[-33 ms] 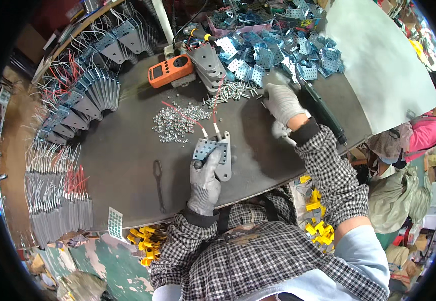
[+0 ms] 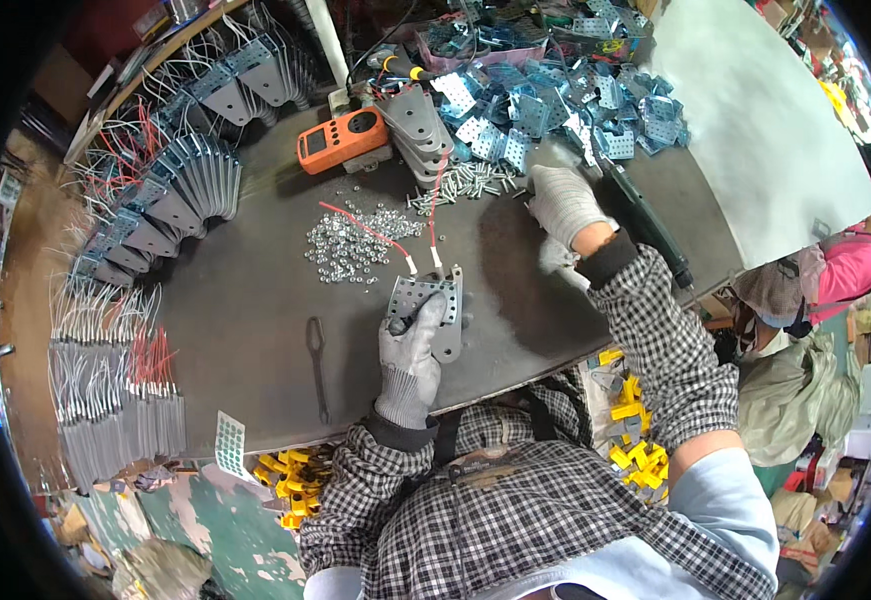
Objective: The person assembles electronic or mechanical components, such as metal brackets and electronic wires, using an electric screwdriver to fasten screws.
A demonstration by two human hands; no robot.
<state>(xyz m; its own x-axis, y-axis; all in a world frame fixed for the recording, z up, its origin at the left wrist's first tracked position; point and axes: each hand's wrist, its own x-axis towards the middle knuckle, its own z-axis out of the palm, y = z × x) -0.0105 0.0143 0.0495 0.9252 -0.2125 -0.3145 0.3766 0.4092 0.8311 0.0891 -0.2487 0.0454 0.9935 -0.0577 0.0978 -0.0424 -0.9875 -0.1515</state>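
Observation:
My left hand [image 2: 411, 352], in a grey glove, grips a perforated metal bracket [image 2: 417, 293] with its thumb across the front. A grey plate [image 2: 446, 343] with holes lies against the bracket's right side. Two red wires [image 2: 433, 218] with white sleeves rise from its far end. My right hand [image 2: 567, 212], in a whitish glove, is beside the right end of a pile of screws [image 2: 470, 182]. Its fingers are curled together, and whatever they hold is hidden. A dark power screwdriver [image 2: 645, 222] slants just right of that hand.
Loose nuts [image 2: 355, 245] lie beyond my left hand. Stacked grey plates [image 2: 415, 135], an orange meter [image 2: 343, 140] and a heap of bluish brackets [image 2: 555, 105] are at the back. A flat tool [image 2: 317, 370] lies left. Finished-looking assemblies [image 2: 170, 200] line the left side. A person [image 2: 845, 265] is at far right.
The bracket in my left hand has tilted slightly and now looks silvery rather than blue. My right hand stays almost in place.

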